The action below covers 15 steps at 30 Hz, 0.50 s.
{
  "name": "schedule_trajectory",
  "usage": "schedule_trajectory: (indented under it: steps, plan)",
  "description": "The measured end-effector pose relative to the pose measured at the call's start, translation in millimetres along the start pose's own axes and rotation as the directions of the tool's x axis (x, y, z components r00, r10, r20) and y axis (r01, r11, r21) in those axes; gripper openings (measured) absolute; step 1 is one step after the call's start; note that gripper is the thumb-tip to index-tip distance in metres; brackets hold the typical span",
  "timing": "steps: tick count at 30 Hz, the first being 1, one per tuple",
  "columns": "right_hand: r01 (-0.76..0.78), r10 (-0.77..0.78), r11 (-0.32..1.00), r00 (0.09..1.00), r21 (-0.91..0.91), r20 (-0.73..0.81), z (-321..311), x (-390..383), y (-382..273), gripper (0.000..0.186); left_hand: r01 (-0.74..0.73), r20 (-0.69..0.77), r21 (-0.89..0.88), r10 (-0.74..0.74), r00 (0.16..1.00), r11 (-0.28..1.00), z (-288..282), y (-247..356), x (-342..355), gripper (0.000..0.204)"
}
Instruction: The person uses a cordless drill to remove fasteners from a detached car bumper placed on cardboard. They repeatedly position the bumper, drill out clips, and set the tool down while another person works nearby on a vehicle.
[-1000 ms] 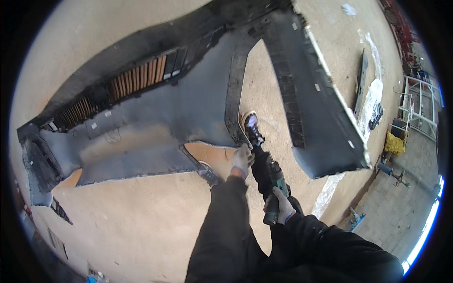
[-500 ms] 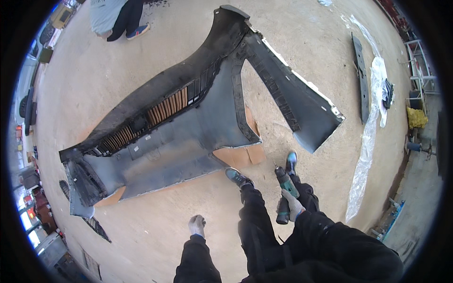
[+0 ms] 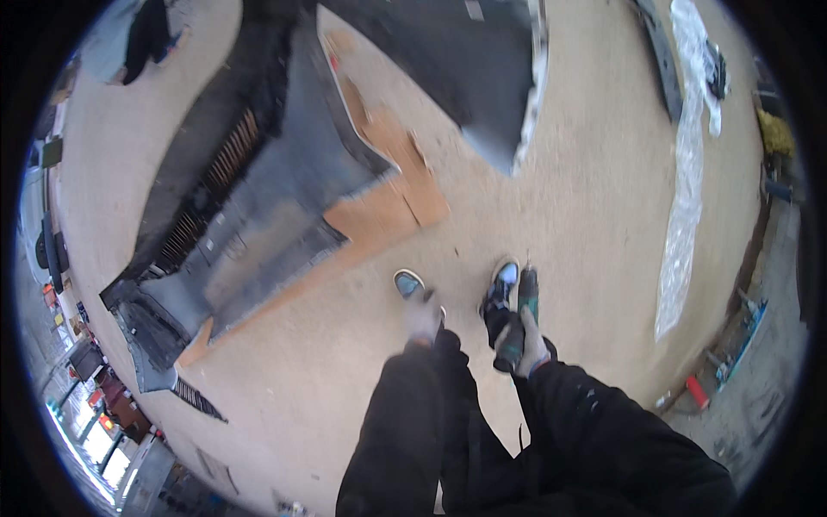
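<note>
A cordless drill (image 3: 528, 297) with a dark green and black body is held in the gloved right hand (image 3: 531, 345), in front of the right leg, its fingers wrapped around the tool and its bit pointed away from the body. The left hand (image 3: 423, 317), also gloved, is seen blurred above the left shoe (image 3: 408, 283); whether its fingers are spread or curled cannot be told, and nothing can be made out in it. Ahead and to the left, well apart from both hands, a large dark grey car bumper (image 3: 297, 172) is laid on the pale floor (image 3: 568, 258), its upper end cut off by the edge of the view. Brown cardboard (image 3: 401, 202) is partly covered by it and is seen along its near edge. Just beside the bumper's lower left end, a small black slatted piece (image 3: 200, 401) is seen. To the right, a long strip of clear plastic sheet (image 3: 680, 215) is stretched over the floor, near a dark narrow bar (image 3: 662, 65). At the upper left, part of another person (image 3: 146, 39) in dark trousers is shown.
</note>
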State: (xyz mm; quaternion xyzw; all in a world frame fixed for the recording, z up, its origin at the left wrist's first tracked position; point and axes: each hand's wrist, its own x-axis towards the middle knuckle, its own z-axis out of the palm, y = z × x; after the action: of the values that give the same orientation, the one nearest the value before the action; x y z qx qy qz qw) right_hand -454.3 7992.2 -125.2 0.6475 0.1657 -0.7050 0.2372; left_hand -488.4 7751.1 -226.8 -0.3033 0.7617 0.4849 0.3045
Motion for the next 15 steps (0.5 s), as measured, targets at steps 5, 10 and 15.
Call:
schedule_trajectory:
  steps: [5,10,15]
  plan:
    - [-0.095,0.089,0.943,0.995,0.320,0.033,-27.7,30.4,5.4,0.040,0.070,0.066,-0.021,-0.069,0.995,0.997,75.3,-15.6,41.2,0.038]
    - [-0.099,0.098,0.942,0.995,0.322,0.020,-36.5,61.8,11.5,0.047,0.151,-0.025,0.013,-0.151,0.988,0.988,121.3,-61.9,73.0,0.041]
    - [-0.029,0.030,0.993,0.999,0.115,-0.014,-40.7,63.6,26.2,0.046,0.129,-0.319,0.172,-0.069,0.945,0.977,180.8,-100.1,133.0,0.034]
